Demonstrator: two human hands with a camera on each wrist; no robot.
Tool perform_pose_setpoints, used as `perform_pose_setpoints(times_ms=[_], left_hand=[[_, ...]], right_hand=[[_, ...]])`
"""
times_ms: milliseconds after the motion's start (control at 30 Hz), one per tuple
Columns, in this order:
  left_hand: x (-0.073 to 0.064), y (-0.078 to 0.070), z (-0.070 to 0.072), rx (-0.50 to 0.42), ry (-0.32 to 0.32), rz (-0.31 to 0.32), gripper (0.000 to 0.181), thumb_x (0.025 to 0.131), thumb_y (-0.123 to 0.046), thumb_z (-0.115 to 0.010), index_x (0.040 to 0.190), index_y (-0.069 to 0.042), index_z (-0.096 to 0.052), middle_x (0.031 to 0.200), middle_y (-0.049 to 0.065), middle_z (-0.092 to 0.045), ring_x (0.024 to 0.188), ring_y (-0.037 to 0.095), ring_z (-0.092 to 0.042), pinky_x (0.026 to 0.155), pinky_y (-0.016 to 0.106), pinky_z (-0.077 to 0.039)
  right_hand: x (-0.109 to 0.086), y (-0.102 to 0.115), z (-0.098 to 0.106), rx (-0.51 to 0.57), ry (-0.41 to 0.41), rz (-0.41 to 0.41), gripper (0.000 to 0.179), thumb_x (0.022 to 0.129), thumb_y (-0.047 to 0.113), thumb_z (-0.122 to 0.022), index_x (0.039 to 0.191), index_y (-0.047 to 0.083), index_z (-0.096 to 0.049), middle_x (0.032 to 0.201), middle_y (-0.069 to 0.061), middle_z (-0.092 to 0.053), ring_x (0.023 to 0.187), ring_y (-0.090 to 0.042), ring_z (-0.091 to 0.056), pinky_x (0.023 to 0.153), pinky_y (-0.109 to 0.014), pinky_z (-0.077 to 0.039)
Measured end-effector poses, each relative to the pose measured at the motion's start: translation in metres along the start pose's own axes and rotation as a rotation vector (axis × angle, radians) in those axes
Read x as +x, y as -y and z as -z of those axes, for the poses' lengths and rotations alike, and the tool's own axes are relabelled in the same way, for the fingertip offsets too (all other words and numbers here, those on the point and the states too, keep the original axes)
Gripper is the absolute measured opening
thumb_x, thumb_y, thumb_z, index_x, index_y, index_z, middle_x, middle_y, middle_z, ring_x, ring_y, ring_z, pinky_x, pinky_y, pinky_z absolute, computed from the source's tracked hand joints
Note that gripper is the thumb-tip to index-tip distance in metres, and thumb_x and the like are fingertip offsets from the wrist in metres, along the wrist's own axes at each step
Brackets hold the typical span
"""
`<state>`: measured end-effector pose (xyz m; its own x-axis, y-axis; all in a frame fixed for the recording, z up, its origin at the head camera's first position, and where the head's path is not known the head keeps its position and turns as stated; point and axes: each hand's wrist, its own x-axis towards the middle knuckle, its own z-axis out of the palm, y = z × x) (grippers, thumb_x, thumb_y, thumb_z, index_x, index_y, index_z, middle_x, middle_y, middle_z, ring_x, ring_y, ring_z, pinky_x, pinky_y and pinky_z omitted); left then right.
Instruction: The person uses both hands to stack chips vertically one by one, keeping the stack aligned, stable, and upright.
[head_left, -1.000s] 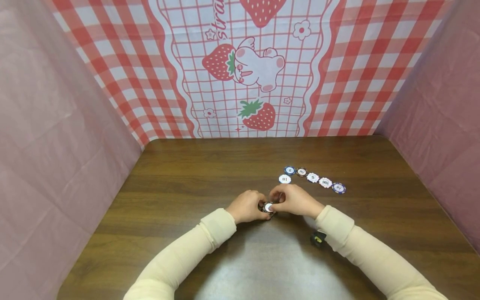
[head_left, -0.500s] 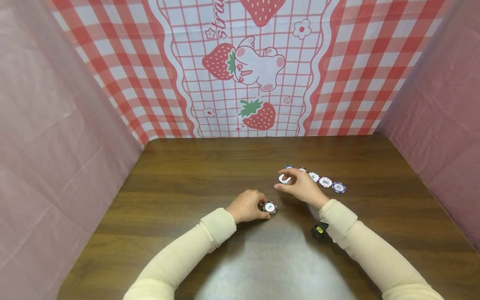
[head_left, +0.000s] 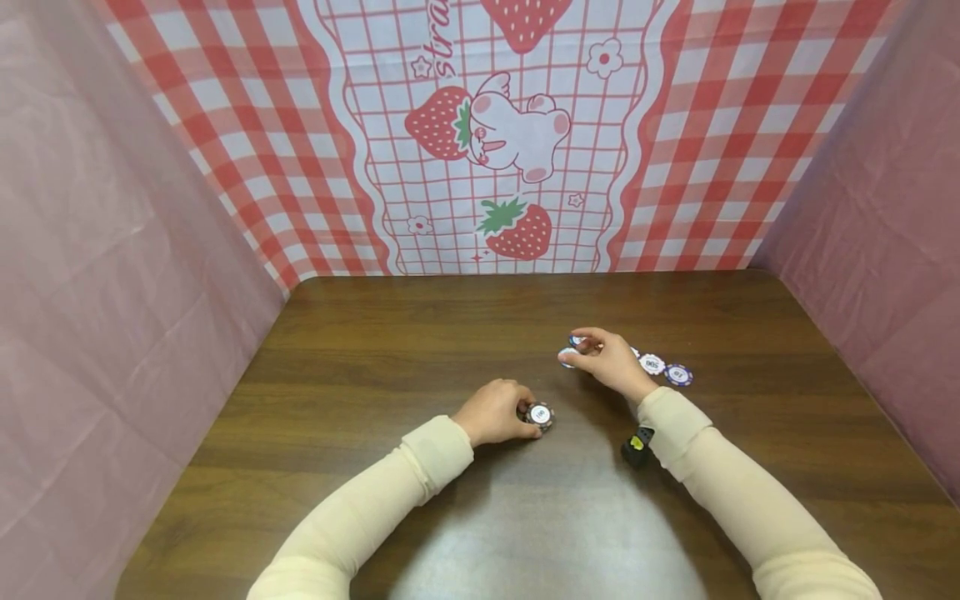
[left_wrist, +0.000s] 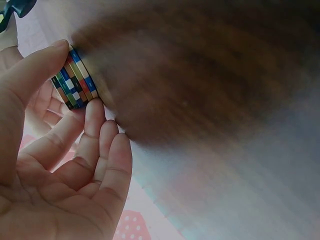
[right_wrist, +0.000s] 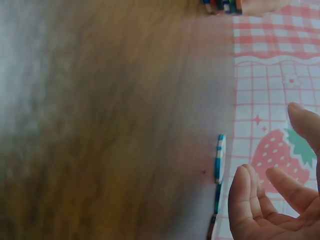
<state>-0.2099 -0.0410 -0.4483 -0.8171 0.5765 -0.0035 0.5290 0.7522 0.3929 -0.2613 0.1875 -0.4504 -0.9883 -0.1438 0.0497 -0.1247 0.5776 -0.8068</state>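
My left hand (head_left: 491, 414) grips a short stack of poker chips (head_left: 541, 415) between thumb and fingers; the top chip is dark with a white 100 centre. Mixed coloured edges of the stack (left_wrist: 75, 80) show in the left wrist view. Over the left end of a curved row of loose chips hovers my right hand (head_left: 611, 362), thumb and fingers apart. The right wrist view shows nothing between them. Beside its thumb lies a white chip (head_left: 567, 358); a blue chip (head_left: 576, 341) is just behind. The hand hides part of the row.
To the right of the right hand lie a white 500 chip (head_left: 652, 364) and a blue 10 chip (head_left: 678, 375). A checked strawberry cloth (head_left: 517, 167) hangs behind the wooden table (head_left: 375, 333). Pink cloth walls stand on both sides.
My right hand left the stack held by the left hand and moved back and right to the loose chips. The stack's top chip now shows fully. The left hand stays put.
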Motion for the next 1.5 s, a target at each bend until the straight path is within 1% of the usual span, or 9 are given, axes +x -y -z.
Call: perform_pose_setpoints(times_ms=[200,333,500,600,767,933,1100,1267,1500], left_hand=[[0.000,0.000,0.001,0.002,0.007,0.005,0.035,0.073,-0.035,-0.084,0.099,-0.014,-0.074,0.084,-0.005,-0.067,0.077,0.005,-0.055,0.071,0.020,-0.045],[0.000,0.000,0.001,0.009,0.007,0.003,0.035,0.073,-0.035,-0.084,0.099,-0.013,-0.074,0.085,-0.005,-0.068,0.078,0.006,-0.056,0.072,0.020,-0.045],[0.000,0.001,0.000,0.018,0.002,0.003,0.036,0.073,-0.036,-0.083,0.100,-0.014,-0.074,0.086,-0.005,-0.068,0.079,0.007,-0.057,0.073,0.021,-0.046],[0.000,0.000,0.001,0.013,0.004,0.006,0.036,0.073,-0.036,-0.083,0.100,-0.014,-0.073,0.086,-0.005,-0.068,0.079,0.007,-0.057,0.073,0.021,-0.046],[0.000,0.000,0.000,0.007,0.004,0.007,0.036,0.073,-0.035,-0.083,0.100,-0.014,-0.073,0.085,-0.005,-0.068,0.078,0.007,-0.057,0.072,0.021,-0.045],[0.000,0.000,0.000,0.010,0.007,0.010,0.036,0.073,-0.035,-0.084,0.100,-0.014,-0.074,0.086,-0.004,-0.068,0.079,0.007,-0.057,0.073,0.021,-0.046],[0.000,-0.001,0.001,0.009,0.010,0.014,0.036,0.073,-0.035,-0.084,0.100,-0.014,-0.074,0.087,-0.005,-0.069,0.079,0.007,-0.058,0.074,0.021,-0.046],[0.000,-0.001,0.000,0.011,0.007,0.008,0.035,0.073,-0.035,-0.083,0.100,-0.014,-0.074,0.086,-0.005,-0.069,0.079,0.007,-0.058,0.073,0.021,-0.046],[0.000,-0.001,0.000,0.014,0.008,0.005,0.036,0.073,-0.035,-0.084,0.099,-0.014,-0.074,0.086,-0.004,-0.069,0.079,0.007,-0.058,0.073,0.021,-0.046]], right_hand=[[0.005,-0.007,0.000,-0.074,0.007,-0.018,0.055,0.083,0.032,-0.076,0.126,0.001,-0.062,0.104,-0.020,-0.069,0.098,-0.030,-0.063,0.080,-0.033,-0.047],[0.009,-0.010,-0.001,-0.126,0.011,-0.012,0.051,0.083,0.030,-0.077,0.123,0.000,-0.065,0.102,-0.019,-0.070,0.096,-0.028,-0.063,0.079,-0.033,-0.048],[0.013,-0.010,-0.002,-0.182,0.014,0.009,0.050,0.082,0.029,-0.077,0.119,-0.002,-0.066,0.100,-0.021,-0.070,0.094,-0.030,-0.064,0.080,-0.038,-0.049],[0.014,-0.009,-0.003,-0.207,0.021,0.010,0.050,0.081,0.028,-0.077,0.118,-0.003,-0.066,0.099,-0.021,-0.070,0.092,-0.030,-0.064,0.080,-0.039,-0.049],[0.016,-0.007,-0.003,-0.218,0.038,-0.009,0.049,0.080,0.026,-0.078,0.117,-0.003,-0.066,0.093,-0.017,-0.068,0.086,-0.025,-0.061,0.075,-0.033,-0.047],[0.017,-0.006,-0.003,-0.207,0.053,-0.040,0.047,0.078,0.023,-0.078,0.117,-0.002,-0.066,0.087,-0.010,-0.063,0.082,-0.021,-0.055,0.071,-0.028,-0.042],[0.018,-0.006,-0.003,-0.210,0.061,-0.054,0.044,0.078,0.021,-0.078,0.115,0.000,-0.068,0.084,-0.006,-0.059,0.080,-0.021,-0.052,0.070,-0.028,-0.039],[0.019,-0.005,-0.003,-0.217,0.060,-0.047,0.041,0.076,0.019,-0.079,0.111,0.000,-0.069,0.077,-0.003,-0.056,0.075,-0.018,-0.050,0.066,-0.027,-0.037],[0.018,-0.003,-0.003,-0.240,0.070,-0.047,0.042,0.075,0.018,-0.079,0.111,-0.001,-0.069,0.075,-0.002,-0.056,0.072,-0.017,-0.050,0.065,-0.027,-0.037]])
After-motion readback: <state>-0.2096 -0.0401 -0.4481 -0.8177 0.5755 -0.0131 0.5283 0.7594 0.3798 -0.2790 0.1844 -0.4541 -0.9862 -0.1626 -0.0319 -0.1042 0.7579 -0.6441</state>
